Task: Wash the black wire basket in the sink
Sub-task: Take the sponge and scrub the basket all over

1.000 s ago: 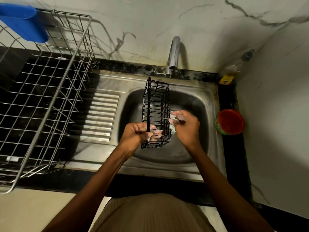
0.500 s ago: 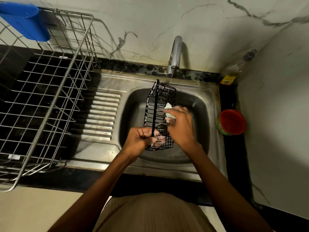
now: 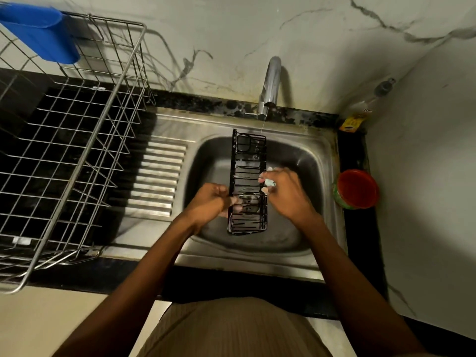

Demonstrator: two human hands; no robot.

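Two hands are working over the steel sink (image 3: 304, 243), which is sitting in a black counter (image 3: 231, 287) against a marbled wall (image 3: 309, 34). Largest item: a steel wire dish rack (image 3: 77, 140) is occupying the counter's left end, beside the sink's ribbed drainboard (image 3: 157, 176), with a blue plastic container (image 3: 41, 32) hanging at its far-left corner. Next, the black wire basket (image 3: 248, 184) is being held above the middle of the sink bowl, long axis running from the far edge toward the near edge, its far end just below the tap (image 3: 270, 83); a thin stream of water (image 3: 262, 124) is falling to that far end. The drain (image 3: 247, 202) is showing through the basket wires. At the counter's right edge a red-topped round tub (image 3: 356, 189) with a green side is sitting just beside the sink; in the far-right corner a clear bottle (image 3: 371, 99) is leaning against the wall, yellow label (image 3: 351, 123) at its base. Left hand (image 3: 208, 202) is gripping the basket's left side near its near end, fingers curled through the wires. Right hand (image 3: 286, 191) is pinching a small pale scrub pad (image 3: 269, 181) with fingers curled, pressing it against the basket's right side rail about midway along. Pad's material is too small to tell. Beige ribbed clothing (image 3: 231, 328) is filling the bottom centre of the view.
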